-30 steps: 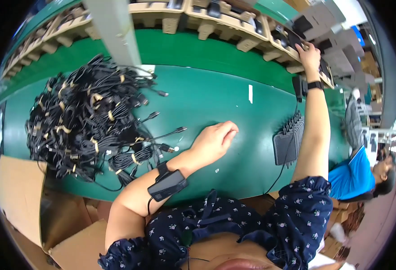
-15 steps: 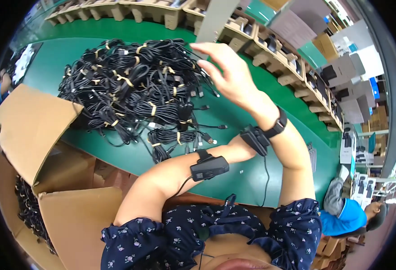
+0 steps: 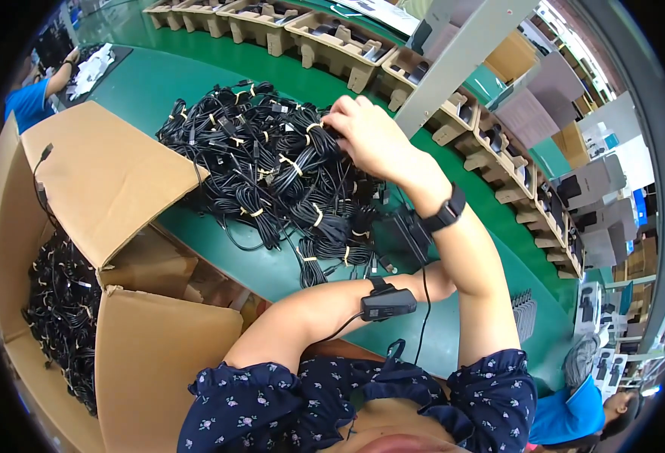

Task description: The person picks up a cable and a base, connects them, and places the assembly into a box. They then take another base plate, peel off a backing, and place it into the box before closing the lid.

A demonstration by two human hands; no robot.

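A large heap of black cables (image 3: 249, 151), coiled and tied into bundles with tan bands, lies on the green table (image 3: 230, 260). My right hand (image 3: 366, 136) is at the heap's right side. Its fingers and thumb are curled round a banded cable bundle (image 3: 319, 140). My left forearm (image 3: 325, 313) crosses below the heap and passes behind my right arm, which hides the left hand. Each arm wears a strapped black device with a wire: one device (image 3: 389, 302) on the left forearm, another (image 3: 409, 235) at the right wrist.
An open cardboard box (image 3: 170, 332) stands at the left, with more cable bundles (image 3: 64, 309) inside. Moulded pulp trays (image 3: 340, 45) line the table's far side behind a grey post (image 3: 461, 64). One person in blue (image 3: 30, 102) is far left, another (image 3: 574, 415) lower right.
My right hand has gone from open and raised beside the heap to curled on a bundle. The whole view has shifted, bringing more of the box into sight.
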